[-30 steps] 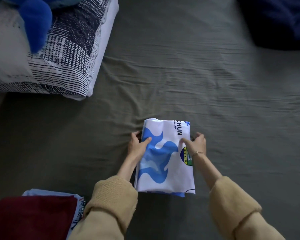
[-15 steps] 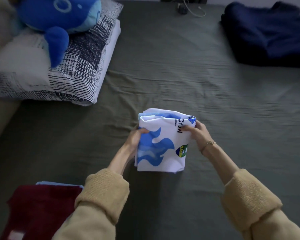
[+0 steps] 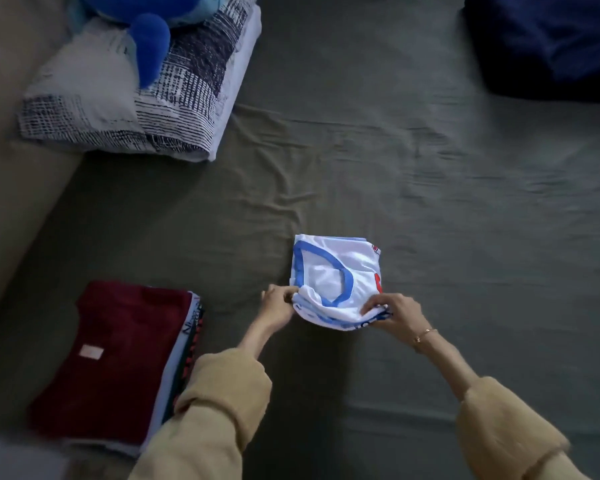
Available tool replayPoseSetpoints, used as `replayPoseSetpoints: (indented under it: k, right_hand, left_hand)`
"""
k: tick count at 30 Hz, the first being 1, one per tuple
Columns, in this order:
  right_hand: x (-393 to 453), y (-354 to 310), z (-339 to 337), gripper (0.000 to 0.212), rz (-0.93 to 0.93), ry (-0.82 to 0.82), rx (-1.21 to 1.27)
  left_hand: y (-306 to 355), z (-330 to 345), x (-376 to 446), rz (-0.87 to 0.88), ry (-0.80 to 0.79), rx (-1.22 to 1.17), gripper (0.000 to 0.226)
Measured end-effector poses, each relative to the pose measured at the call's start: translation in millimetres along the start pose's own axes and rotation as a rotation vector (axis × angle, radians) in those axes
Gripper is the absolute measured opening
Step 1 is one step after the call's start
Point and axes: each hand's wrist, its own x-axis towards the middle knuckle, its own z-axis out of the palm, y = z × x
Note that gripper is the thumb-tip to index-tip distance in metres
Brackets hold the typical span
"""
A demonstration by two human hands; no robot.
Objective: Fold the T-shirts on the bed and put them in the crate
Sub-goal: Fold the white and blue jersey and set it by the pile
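Two hands on one folded shirt, white with a blue collar band facing up and a bit of red print at its right edge; it lies on the grey-green bed sheet, roughly mid-frame, its near edge lifted slightly off the sheet; left hand pinches the near-left corner, fingers curled around the cloth; right hand grips the near-right corner, thumb on top, fingers under the layered edge; both clamped on the shirt, set apart at its two near corners; thin bracelet on the right wrist; tan sleeves pushed up both forearms. To the left, well apart from the shirt, a stack of folded garments sits on the sheet, a dark red one on top with a pale label, edges of white and dark items showing beneath along its right side; the left sleeve overlaps the stack's near-right corner. Far left, a pillow with black-and-white crosshatch print, and a blue plush toy resting on it, cut off by the top edge. Top right, a dark navy heap of cloth, partly out of frame. Sheet creased in ridges around and beyond the shirt. Crate not visible in this view.
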Motion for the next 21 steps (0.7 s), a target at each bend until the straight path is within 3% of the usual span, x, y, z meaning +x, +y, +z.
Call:
replayPoseSetpoints:
  k: [3,6,8,10,12,15,19,21]
  right_hand:
    - [-13,15,26,0.023,0.036,-0.176,-0.059]
    - [-18,21,35,0.034,0.042,-0.272,-0.019]
    - [-14,23,40,0.038,0.085,-0.168,0.079]
    - [-5,25,45,0.034,0.22,0.058,0.252]
    - [5,28,53,0.043,0.353,0.168,0.448]
    - [24,29,57,0.056,0.498,0.171,0.726]
    - [38,24,46,0.031,0.512,0.097,0.926]
    - [40,18,39,0.032,0.512,0.007,1.019]
  left_hand:
    - [-19,19,-14,-0.062,0.019,-0.056,0.027]
    - [-19,29,-17,-0.204,0.139,-0.207,0.021]
    - [-13,30,-16,-0.311,0.184,-0.349,0.016]
    - [-11,32,-13,-0.328,0.143,-0.42,0.037]
    - [-9,34,-12,-0.315,0.076,-0.426,0.056]
    - [-12,40,-6,-0.278,0.037,-0.461,0.059]
    - [-11,43,-1,-0.25,0.006,-0.537,0.054]
    - [-11,40,-1,-0.24,-0.02,-0.53,0.054]
